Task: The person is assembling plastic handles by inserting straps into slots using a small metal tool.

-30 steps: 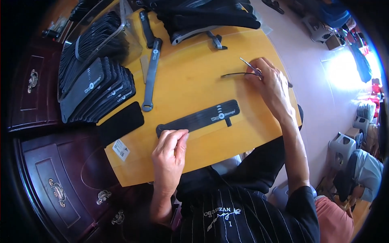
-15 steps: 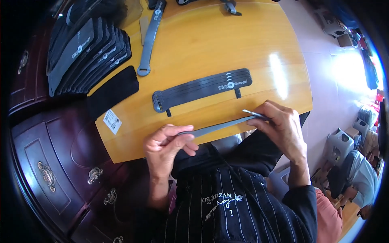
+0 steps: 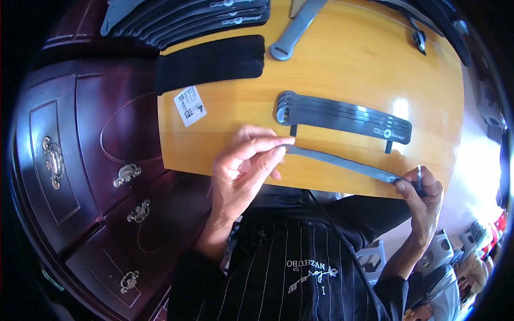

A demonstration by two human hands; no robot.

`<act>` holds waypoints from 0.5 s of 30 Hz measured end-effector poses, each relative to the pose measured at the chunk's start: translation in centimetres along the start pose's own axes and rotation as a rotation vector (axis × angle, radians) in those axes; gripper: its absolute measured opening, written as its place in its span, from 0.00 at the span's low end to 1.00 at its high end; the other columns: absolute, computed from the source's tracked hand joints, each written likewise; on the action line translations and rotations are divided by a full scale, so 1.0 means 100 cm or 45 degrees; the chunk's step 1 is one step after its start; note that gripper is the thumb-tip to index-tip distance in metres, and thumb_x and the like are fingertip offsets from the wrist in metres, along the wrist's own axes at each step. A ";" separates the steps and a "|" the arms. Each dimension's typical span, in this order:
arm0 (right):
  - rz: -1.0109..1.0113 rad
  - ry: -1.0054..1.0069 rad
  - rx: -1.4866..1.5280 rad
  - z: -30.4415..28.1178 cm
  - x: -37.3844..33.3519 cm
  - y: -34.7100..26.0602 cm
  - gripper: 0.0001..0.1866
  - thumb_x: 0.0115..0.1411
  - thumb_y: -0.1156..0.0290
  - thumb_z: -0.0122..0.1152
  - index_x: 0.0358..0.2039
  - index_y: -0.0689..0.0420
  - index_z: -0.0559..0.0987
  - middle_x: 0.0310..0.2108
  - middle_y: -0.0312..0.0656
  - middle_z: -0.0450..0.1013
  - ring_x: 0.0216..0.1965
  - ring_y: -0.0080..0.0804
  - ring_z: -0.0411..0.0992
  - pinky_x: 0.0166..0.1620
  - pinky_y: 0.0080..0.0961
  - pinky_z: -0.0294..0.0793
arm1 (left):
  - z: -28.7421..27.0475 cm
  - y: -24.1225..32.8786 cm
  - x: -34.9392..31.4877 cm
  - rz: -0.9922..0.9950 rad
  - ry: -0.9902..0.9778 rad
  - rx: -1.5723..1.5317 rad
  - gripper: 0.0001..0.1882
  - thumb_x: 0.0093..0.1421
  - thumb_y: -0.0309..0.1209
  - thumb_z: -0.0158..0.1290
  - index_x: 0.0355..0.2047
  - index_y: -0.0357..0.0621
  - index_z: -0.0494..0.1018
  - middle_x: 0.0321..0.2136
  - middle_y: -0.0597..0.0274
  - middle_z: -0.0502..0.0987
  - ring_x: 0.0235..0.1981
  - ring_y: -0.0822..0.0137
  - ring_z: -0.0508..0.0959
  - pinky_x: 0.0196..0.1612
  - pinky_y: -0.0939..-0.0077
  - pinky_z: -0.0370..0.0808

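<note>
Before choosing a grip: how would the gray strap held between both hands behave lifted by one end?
The gray strap likely bends: it curves slightly between left hand and right hand. Looking thin and narrow, it's probably light; its flat form shouldn't roll.

Dark red cabinet (image 3: 99, 200) with ornate metal handles (image 3: 54, 162) at left, grey stool (image 3: 440, 252) at lower right.

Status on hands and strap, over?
Left hand and right hand each pinching an end of strap. Strap slightly bowed. Fanned stack lies beyond, apart from it.
</note>
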State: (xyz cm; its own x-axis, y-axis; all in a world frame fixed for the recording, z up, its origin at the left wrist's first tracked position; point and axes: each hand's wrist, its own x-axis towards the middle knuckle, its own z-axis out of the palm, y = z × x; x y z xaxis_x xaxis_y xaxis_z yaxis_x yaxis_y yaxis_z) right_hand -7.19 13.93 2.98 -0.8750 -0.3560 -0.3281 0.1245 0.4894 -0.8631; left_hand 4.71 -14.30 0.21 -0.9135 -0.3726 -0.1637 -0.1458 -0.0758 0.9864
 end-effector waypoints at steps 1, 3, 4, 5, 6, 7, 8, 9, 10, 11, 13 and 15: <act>-0.005 -0.020 -0.004 0.000 0.003 -0.001 0.11 0.52 0.71 0.70 0.25 0.61 0.75 0.19 0.31 0.69 0.22 0.15 0.62 0.27 0.15 0.60 | 0.001 -0.001 0.002 0.171 0.066 0.196 0.12 0.60 0.18 0.53 0.44 0.35 0.76 0.34 0.58 0.76 0.29 0.74 0.77 0.27 0.85 0.76; 0.118 -0.002 0.062 -0.001 0.008 -0.002 0.10 0.54 0.71 0.68 0.28 0.61 0.76 0.21 0.29 0.68 0.24 0.15 0.61 0.30 0.15 0.61 | 0.003 0.001 0.006 0.140 0.116 0.220 0.13 0.58 0.16 0.54 0.44 0.36 0.76 0.32 0.63 0.73 0.28 0.80 0.73 0.27 0.88 0.72; 0.121 -0.005 0.057 0.000 0.010 -0.004 0.10 0.54 0.71 0.68 0.28 0.61 0.76 0.21 0.29 0.68 0.24 0.15 0.61 0.30 0.15 0.61 | 0.006 0.000 0.008 0.116 0.180 0.244 0.14 0.58 0.16 0.55 0.44 0.35 0.75 0.32 0.63 0.74 0.28 0.81 0.72 0.28 0.89 0.71; 0.120 0.021 0.071 0.002 0.013 -0.006 0.09 0.55 0.70 0.67 0.29 0.60 0.76 0.22 0.28 0.68 0.25 0.15 0.61 0.32 0.14 0.60 | 0.008 -0.001 0.010 0.091 0.241 0.268 0.14 0.57 0.16 0.55 0.45 0.35 0.75 0.31 0.64 0.74 0.28 0.83 0.72 0.29 0.90 0.70; 0.123 0.047 0.085 0.003 0.014 -0.007 0.09 0.56 0.70 0.67 0.30 0.60 0.76 0.23 0.28 0.68 0.26 0.15 0.61 0.33 0.13 0.60 | 0.011 0.001 0.013 0.062 0.291 0.212 0.13 0.58 0.17 0.55 0.44 0.34 0.73 0.30 0.66 0.74 0.28 0.84 0.71 0.30 0.91 0.69; 0.131 0.048 0.081 0.003 0.016 -0.007 0.09 0.56 0.70 0.67 0.30 0.60 0.76 0.23 0.28 0.68 0.26 0.15 0.61 0.33 0.13 0.60 | 0.012 0.001 0.016 0.079 0.319 0.196 0.11 0.58 0.17 0.56 0.42 0.34 0.72 0.28 0.68 0.74 0.27 0.84 0.71 0.29 0.91 0.69; 0.117 0.063 0.090 0.003 0.017 -0.006 0.08 0.56 0.70 0.66 0.30 0.60 0.76 0.24 0.28 0.68 0.27 0.14 0.61 0.33 0.13 0.59 | 0.012 -0.002 0.018 0.095 0.316 0.229 0.10 0.57 0.17 0.57 0.40 0.35 0.72 0.27 0.68 0.74 0.26 0.84 0.71 0.29 0.91 0.68; 0.097 0.074 0.102 0.003 0.019 -0.005 0.08 0.57 0.70 0.66 0.30 0.60 0.76 0.24 0.28 0.68 0.27 0.14 0.60 0.34 0.13 0.59 | 0.011 -0.004 0.019 0.115 0.319 0.265 0.09 0.57 0.17 0.57 0.38 0.35 0.71 0.26 0.68 0.74 0.25 0.85 0.71 0.28 0.91 0.68; 0.087 0.149 0.054 0.004 0.022 -0.004 0.09 0.56 0.69 0.67 0.29 0.59 0.76 0.23 0.27 0.67 0.26 0.14 0.59 0.33 0.13 0.58 | 0.011 -0.005 0.021 0.112 0.318 0.266 0.09 0.57 0.17 0.57 0.38 0.35 0.71 0.26 0.68 0.74 0.25 0.85 0.71 0.28 0.91 0.68; 0.090 0.147 0.054 0.004 0.024 -0.003 0.09 0.56 0.69 0.67 0.29 0.59 0.76 0.23 0.27 0.67 0.26 0.14 0.59 0.33 0.13 0.58 | 0.011 -0.006 0.023 0.158 0.312 0.324 0.09 0.56 0.17 0.57 0.37 0.35 0.71 0.26 0.69 0.74 0.24 0.85 0.71 0.27 0.92 0.68; 0.059 0.187 0.019 0.003 0.026 0.000 0.10 0.55 0.68 0.68 0.28 0.59 0.75 0.21 0.26 0.65 0.24 0.14 0.57 0.30 0.14 0.56 | 0.013 -0.008 0.025 0.196 0.298 0.376 0.09 0.55 0.16 0.58 0.36 0.36 0.71 0.25 0.69 0.74 0.23 0.85 0.70 0.26 0.92 0.68; 0.061 0.201 -0.022 0.003 0.029 0.001 0.11 0.54 0.68 0.69 0.28 0.58 0.75 0.20 0.26 0.64 0.23 0.14 0.56 0.29 0.15 0.55 | 0.015 -0.008 0.025 0.176 0.328 0.395 0.09 0.54 0.16 0.58 0.35 0.36 0.71 0.25 0.69 0.74 0.23 0.86 0.70 0.25 0.93 0.67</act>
State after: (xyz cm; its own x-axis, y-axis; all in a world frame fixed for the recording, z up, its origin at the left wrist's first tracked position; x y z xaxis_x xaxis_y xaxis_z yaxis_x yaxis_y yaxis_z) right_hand -9.63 12.71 1.87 -0.9312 -0.2029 -0.3029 0.1608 0.5171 -0.8407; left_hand 2.00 -13.80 -0.98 -0.8134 -0.5816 0.0106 -0.1721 0.2580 0.9507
